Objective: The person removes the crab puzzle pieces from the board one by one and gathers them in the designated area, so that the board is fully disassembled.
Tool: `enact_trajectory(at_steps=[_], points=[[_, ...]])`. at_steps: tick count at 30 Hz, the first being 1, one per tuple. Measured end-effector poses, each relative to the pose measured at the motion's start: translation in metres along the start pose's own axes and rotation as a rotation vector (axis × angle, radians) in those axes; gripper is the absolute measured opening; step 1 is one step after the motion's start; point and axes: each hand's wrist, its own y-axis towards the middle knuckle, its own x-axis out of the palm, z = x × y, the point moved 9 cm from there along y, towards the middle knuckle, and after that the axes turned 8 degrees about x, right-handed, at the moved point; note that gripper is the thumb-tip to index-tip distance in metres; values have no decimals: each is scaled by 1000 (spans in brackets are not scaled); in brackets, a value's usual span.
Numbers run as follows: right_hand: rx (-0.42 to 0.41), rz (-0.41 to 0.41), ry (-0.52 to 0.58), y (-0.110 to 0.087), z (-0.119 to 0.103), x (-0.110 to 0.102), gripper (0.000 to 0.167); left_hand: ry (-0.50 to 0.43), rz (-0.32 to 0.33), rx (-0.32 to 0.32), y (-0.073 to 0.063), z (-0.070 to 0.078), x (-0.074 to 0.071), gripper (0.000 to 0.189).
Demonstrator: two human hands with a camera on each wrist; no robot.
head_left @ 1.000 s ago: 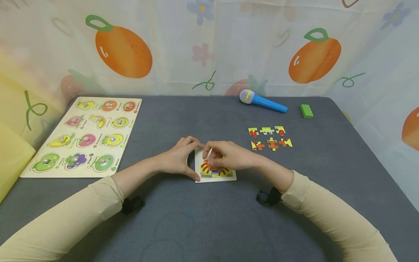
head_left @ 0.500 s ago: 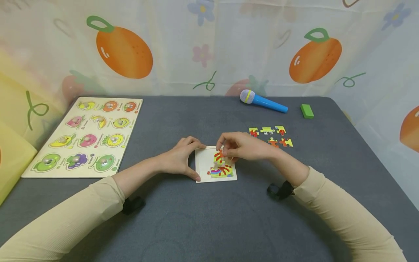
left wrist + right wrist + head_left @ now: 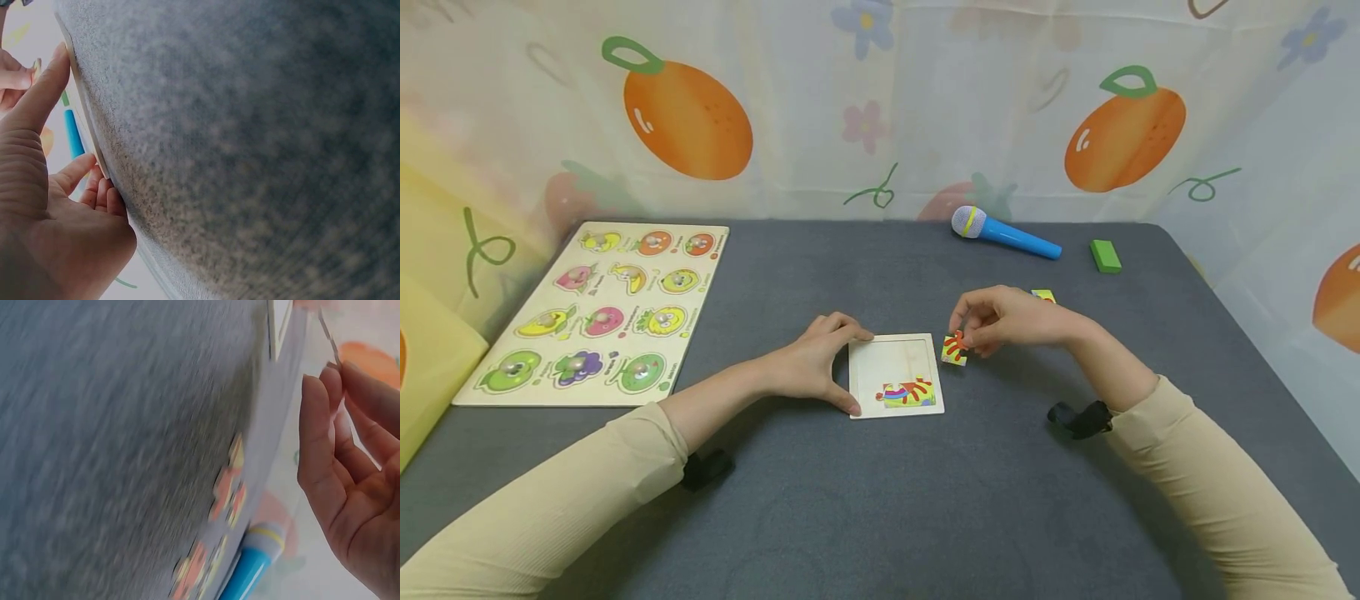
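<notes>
A small square wooden puzzle tray (image 3: 880, 357) lies flat on the table. My left hand (image 3: 811, 364) holds its left side, thumb at the near corner and fingers at the far corner. Joined puzzle pieces (image 3: 908, 394) with red and rainbow print sit in the tray's near right part. Just right of the tray, my right hand (image 3: 1013, 317) pinches a yellow-and-red puzzle piece (image 3: 953, 351) between thumb and fingers. In the right wrist view that piece shows edge-on, above the table. Several loose puzzle pieces (image 3: 225, 494) lie beyond; the right hand mostly hides them in the head view.
A large fruit peg board (image 3: 598, 321) lies at the left. Toward the back right are a blue toy microphone (image 3: 1007, 235) and a green block (image 3: 1105, 256). A fruit-print curtain (image 3: 805, 100) hangs behind the grey table (image 3: 850, 517).
My right hand has lifted the puzzle piece from the tray and carried it right, past the tray's edge. The left hand has stayed on the tray.
</notes>
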Motion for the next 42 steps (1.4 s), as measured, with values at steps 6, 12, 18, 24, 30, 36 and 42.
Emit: enact_trajectory(at_steps=[6, 12, 18, 24, 30, 36, 42], points=[[24, -35, -36, -7, 16, -7, 16, -2, -6, -10, 1, -1, 1, 96], [73, -59, -70, -13, 30, -13, 15, -6, 0, -11, 1, -1, 1, 95], [83, -97, -81, -14, 38, -14, 14, 7, 10, 6, 0, 3, -1, 96], [90, -105, -85, -13, 41, -13, 14, 8, 5, 0, 0, 2, 0, 97], [109, -95, -100, -12, 43, -13, 15, 11, 5, 4, 0, 2, 0, 96], [109, -70, -132, -12, 43, -16, 17, 3, -1, 1, 0, 2, 0, 96], [114, -46, -141, -12, 43, -17, 19, 6, 1, 2, -1, 3, 0, 96]])
